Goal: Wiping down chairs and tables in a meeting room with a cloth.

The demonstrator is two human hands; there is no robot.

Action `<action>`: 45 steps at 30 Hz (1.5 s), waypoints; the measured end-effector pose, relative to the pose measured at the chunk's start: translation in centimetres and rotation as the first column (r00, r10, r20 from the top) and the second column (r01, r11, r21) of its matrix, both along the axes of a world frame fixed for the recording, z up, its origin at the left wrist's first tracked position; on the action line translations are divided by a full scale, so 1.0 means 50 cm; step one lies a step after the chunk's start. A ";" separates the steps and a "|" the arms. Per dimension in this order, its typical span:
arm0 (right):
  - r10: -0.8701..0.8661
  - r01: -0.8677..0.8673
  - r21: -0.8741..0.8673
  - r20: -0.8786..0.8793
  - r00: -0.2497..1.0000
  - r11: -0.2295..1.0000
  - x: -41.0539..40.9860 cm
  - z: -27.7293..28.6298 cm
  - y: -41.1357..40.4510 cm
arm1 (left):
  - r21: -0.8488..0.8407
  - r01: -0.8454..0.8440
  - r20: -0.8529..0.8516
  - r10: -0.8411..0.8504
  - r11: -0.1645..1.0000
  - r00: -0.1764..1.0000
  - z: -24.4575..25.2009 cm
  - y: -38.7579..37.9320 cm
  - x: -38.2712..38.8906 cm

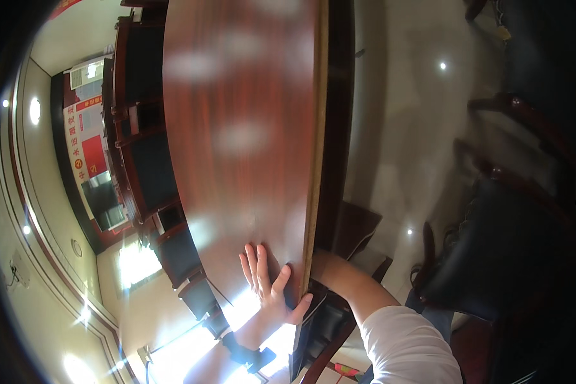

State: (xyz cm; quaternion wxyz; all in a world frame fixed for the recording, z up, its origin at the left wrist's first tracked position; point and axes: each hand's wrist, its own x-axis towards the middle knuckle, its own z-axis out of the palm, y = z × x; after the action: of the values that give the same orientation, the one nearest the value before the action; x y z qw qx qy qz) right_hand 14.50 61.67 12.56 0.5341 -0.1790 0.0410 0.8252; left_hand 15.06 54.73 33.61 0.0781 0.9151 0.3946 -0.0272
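My left hand (pixel 266 290) lies with its fingers spread on the glossy reddish-brown wooden tabletop (pixel 245 182), close to the table's edge. A dark band (pixel 247 353) circles that wrist. My right arm (pixel 355 288), in a white sleeve (pixel 408 341), reaches past the table's edge to its underside. The table hides my right hand, so what it touches cannot be seen. A lighter, unfinished-looking strip (pixel 318 144) runs along the table's near edge. The view is turned sideways, with ceiling at the left and floor at the right.
Dark chairs (pixel 151 163) line the table's far side. More black chairs with dark wooden arms (pixel 518 115) stand on the pale floor (pixel 413 158) behind. A black seat (pixel 329 326) is beside my right arm. A red display board (pixel 93 149) bears writing; bright windows (pixel 141 261) show glare.
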 end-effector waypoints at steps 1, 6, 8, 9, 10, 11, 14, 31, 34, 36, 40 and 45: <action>-0.031 0.030 -0.010 -0.063 0.998 0.999 0.012 -0.001 0.023 | 0.006 0.001 0.004 -0.001 1.000 1.000 -0.002 -0.001 0.000; -0.177 0.157 -0.084 -0.352 0.919 0.984 0.060 -0.021 0.152 | -0.021 -0.028 0.001 0.028 0.999 1.000 0.004 -0.001 0.006; -0.222 0.193 -0.110 -0.449 0.865 0.975 0.076 -0.030 0.189 | -0.006 -0.013 -0.006 0.013 1.000 1.000 -0.003 -0.001 0.008; -0.239 0.207 -0.118 -0.489 0.839 0.971 0.084 -0.034 0.206 | 0.001 -0.015 -0.005 0.015 1.000 1.000 -0.003 -0.002 0.007; -0.255 0.224 -0.124 -0.519 0.816 0.967 0.091 -0.038 0.220 | -0.009 -0.016 0.000 0.016 1.000 1.000 -0.004 -0.003 0.007; -0.269 0.238 -0.128 -0.544 0.795 0.963 0.100 -0.043 0.234 | -0.019 -0.015 0.006 0.016 1.000 1.000 -0.005 -0.001 0.008; -0.284 0.260 -0.129 -0.599 0.749 0.957 0.121 -0.042 0.264 | -0.031 -0.043 0.022 0.044 0.999 0.999 -0.003 -0.004 0.007; -0.251 0.409 0.048 -0.722 0.645 0.911 0.314 -0.021 0.266 | -0.040 -0.051 0.006 0.051 0.998 0.999 0.003 0.009 0.008; -0.212 0.464 0.116 -0.776 0.594 0.878 0.347 -0.043 0.251 | -0.052 -0.036 0.037 0.038 0.998 0.999 -0.005 0.006 0.011; -0.287 0.372 0.025 -0.591 0.754 0.928 0.370 0.043 0.230 | -0.022 -0.063 0.007 0.063 0.998 0.998 0.011 0.006 -0.002; -0.379 0.457 -0.021 -0.593 0.710 0.889 0.451 0.020 0.192 | -0.017 -0.035 0.014 0.036 0.999 0.999 -0.001 0.008 0.008; -0.525 0.494 -0.184 -0.384 0.760 0.850 0.554 -0.005 0.088 | -0.001 -0.014 -0.004 0.014 1.000 1.000 -0.008 0.010 0.020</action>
State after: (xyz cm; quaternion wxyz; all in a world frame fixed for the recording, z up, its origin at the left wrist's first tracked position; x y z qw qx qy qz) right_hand 42.22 66.08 12.31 0.7098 0.0016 0.2316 0.6653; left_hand 16.07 55.24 33.21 0.0782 0.9123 0.4010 -0.0286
